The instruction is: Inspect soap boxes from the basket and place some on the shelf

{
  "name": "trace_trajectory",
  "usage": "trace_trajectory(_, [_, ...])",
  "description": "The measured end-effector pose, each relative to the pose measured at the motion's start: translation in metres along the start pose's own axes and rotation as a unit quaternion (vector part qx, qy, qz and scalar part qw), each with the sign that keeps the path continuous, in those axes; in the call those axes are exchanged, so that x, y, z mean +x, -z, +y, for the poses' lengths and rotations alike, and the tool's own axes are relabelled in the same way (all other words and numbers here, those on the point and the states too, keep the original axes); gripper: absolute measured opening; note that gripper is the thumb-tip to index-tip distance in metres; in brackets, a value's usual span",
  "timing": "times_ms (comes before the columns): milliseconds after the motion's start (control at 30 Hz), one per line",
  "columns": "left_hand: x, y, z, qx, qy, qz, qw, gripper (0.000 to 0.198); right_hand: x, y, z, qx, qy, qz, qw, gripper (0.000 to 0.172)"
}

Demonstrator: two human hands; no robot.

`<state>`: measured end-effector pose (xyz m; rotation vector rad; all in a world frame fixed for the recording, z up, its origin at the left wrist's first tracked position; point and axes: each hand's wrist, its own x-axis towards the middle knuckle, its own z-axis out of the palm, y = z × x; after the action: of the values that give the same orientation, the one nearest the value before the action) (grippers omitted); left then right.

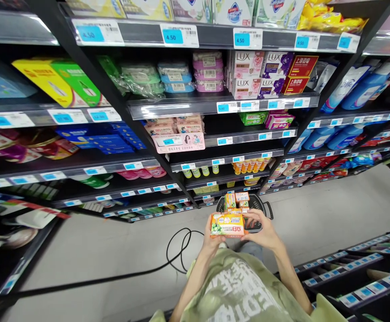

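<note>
Between both hands, in front of my shirt, is an orange and yellow wrapped pack of soap bars (227, 225), its printed face up and its lettering upside down to me. My left hand (212, 237) grips the left end, fingers curled round it. The right end is pinched by my right hand (264, 230), thumb and fingers closed on it. Just beyond the pack, a dark basket (267, 210) stands on the floor by the shelf. Several similar orange soap packs (242, 197) lie in it, partly hidden by the pack and my hands.
Shelves ahead carry boxed soaps (248, 65), plastic soap cases (208, 71), pink soap packs (174, 124) and blue bottles (364, 91). A black cable (131, 271) loops across the floor on the left. Another low shelf (365, 268) stands at the lower right.
</note>
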<state>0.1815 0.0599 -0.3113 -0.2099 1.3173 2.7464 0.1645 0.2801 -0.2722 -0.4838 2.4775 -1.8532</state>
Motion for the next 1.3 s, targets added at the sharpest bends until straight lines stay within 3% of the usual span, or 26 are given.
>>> trace_trajectory(567, [0.006,0.007,0.0,0.008,-0.041,-0.003,0.999,0.098,0.005,-0.003,-0.004,-0.005,-0.068,0.009,0.998,0.063])
trace_trajectory(767, [0.004,0.008,0.003,0.001,-0.019,0.014,1.0,0.098,0.008,-0.004,-0.005,0.016,-0.062,0.015,0.998,0.058])
trace_trajectory(1300, [0.005,0.008,0.006,0.006,-0.017,0.016,1.0,0.097,0.006,-0.004,-0.002,0.007,-0.031,0.0,0.999,0.077])
